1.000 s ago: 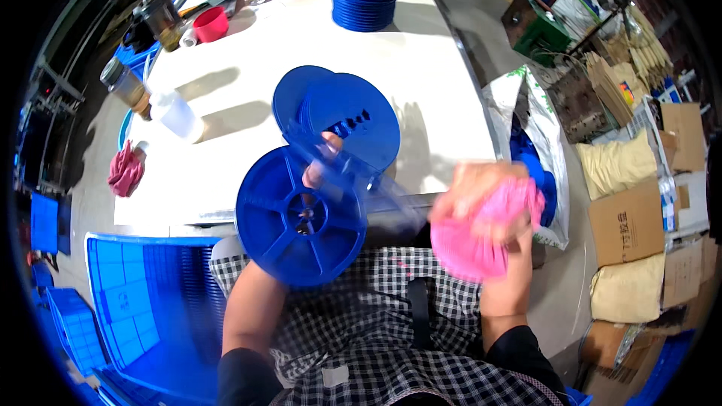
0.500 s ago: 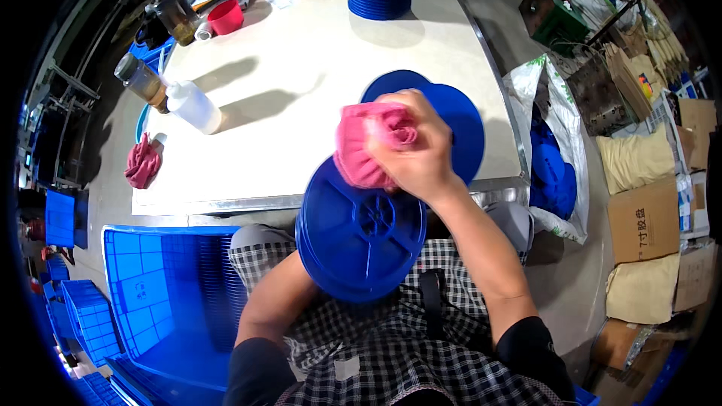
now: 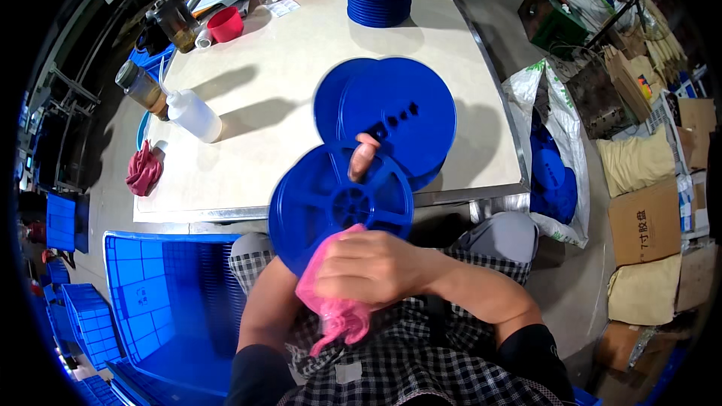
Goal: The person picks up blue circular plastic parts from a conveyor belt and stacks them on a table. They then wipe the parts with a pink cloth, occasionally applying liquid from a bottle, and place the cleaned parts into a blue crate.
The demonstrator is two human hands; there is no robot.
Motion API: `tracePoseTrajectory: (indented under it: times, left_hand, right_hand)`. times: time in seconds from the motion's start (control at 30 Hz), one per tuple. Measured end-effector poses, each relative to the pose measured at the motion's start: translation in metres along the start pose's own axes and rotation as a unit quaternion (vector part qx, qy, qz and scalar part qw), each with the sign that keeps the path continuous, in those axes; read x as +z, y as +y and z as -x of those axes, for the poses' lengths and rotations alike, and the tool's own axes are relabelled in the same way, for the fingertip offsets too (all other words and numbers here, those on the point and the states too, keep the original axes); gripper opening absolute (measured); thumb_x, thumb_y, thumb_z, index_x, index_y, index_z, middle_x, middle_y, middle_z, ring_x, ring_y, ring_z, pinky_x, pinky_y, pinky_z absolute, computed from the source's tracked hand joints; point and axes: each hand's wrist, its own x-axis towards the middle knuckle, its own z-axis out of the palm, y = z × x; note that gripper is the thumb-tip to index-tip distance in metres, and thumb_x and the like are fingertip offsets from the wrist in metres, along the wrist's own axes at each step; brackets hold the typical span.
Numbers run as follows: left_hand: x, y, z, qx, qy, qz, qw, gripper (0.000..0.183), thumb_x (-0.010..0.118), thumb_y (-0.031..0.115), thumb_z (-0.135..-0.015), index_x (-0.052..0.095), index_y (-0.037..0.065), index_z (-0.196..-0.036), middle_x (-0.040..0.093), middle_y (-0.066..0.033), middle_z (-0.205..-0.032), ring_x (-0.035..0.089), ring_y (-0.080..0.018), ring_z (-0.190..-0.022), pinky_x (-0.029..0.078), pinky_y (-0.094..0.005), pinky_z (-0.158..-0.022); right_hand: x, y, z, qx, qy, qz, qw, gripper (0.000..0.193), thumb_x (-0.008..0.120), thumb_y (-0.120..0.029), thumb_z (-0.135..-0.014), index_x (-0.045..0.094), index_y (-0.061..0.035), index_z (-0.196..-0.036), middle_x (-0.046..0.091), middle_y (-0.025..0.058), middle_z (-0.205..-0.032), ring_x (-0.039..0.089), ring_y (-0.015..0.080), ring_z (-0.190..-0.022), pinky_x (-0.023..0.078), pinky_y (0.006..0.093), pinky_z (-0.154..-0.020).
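Observation:
A blue plastic reel [image 3: 301, 203] with spoke-like openings and a central hub is held over my lap at the table's front edge. My left hand [image 3: 364, 159] grips it from behind; its fingertips poke up through an opening and the rest is hidden by the reel. My right hand [image 3: 372, 267] is closed around a pink cloth [image 3: 342, 323], pressed at the reel's near edge, with loose folds dangling below. Just beyond, another blue reel [image 3: 406, 90] with small cut-outs overlaps a further blue disc [image 3: 329, 101] on the table.
A stack of blue reels [image 3: 380, 0] stands at the far side of the white table [image 3: 263, 165]. On the left are a squeeze bottle [image 3: 194, 114], a dark red cloth [image 3: 143, 169] and a red cup [image 3: 226, 24]. A blue crate [image 3: 158, 331] sits left of my lap; a white sack [image 3: 575, 180] stands right.
My right hand and the pink cloth have come from the reel's far edge to its near edge. The left fingertips now show through the reel. The discs beyond appear farther left.

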Motion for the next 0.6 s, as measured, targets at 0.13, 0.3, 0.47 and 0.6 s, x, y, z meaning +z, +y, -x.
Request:
tracePoseTrajectory:
  times: [0.13, 0.3, 0.47, 0.6]
  left_hand:
    - [-0.007, 0.008, -0.009, -0.007, -0.018, -0.002, 1.0, 0.023, 0.062, 0.032, -0.1, 0.065, 0.009, -0.103, 0.068, -0.0052, -0.091, 0.064, -0.0133, -0.089, 0.052, -0.0278, -0.078]
    - [-0.019, -0.005, -0.006, 0.002, -0.026, -0.041, 0.999, 0.022, 0.061, 0.031, -0.1, 0.065, 0.009, -0.101, 0.068, -0.006, -0.092, 0.064, -0.0142, -0.09, 0.052, -0.0285, -0.079]
    - [-0.029, -0.008, 0.018, -0.017, -0.024, -0.003, 1.0, 0.022, 0.059, 0.03, -0.101, 0.065, 0.009, -0.1, 0.068, -0.0067, -0.093, 0.064, -0.0152, -0.091, 0.052, -0.0292, -0.08]
    - [-0.022, -0.016, 0.029, -0.022, -0.049, 0.055, 0.997, 0.021, 0.058, 0.029, -0.1, 0.064, 0.009, -0.098, 0.069, -0.0072, -0.093, 0.064, -0.0161, -0.091, 0.052, -0.0297, -0.081]
  right_hand:
    - [-0.059, 0.062, 0.032, 0.111, 0.17, 0.102, 0.974, 0.03, 0.082, -0.018, -0.068, 0.064, -0.0097, -0.092, 0.07, 0.0044, -0.094, 0.064, 0.0216, -0.081, 0.051, 0.036, -0.07]
    - [-0.023, 0.016, 0.021, 0.001, 0.044, 0.11, 0.993, 0.024, 0.074, -0.018, -0.073, 0.063, -0.01, -0.093, 0.063, 0.0036, -0.089, 0.065, 0.0224, -0.087, 0.052, 0.0338, -0.077]
    - [-0.097, 0.086, 0.019, 0.236, 0.28, 0.314, 0.876, 0.022, 0.076, -0.009, -0.079, 0.063, -0.0053, -0.097, 0.064, 0.0117, -0.088, 0.066, 0.0277, -0.077, 0.055, 0.0382, -0.07]
    - [-0.115, 0.11, 0.012, 0.279, 0.348, 0.337, 0.829, 0.022, 0.076, -0.002, -0.08, 0.062, -0.0033, -0.098, 0.065, 0.0121, -0.087, 0.067, 0.0237, -0.079, 0.054, 0.0343, -0.072]
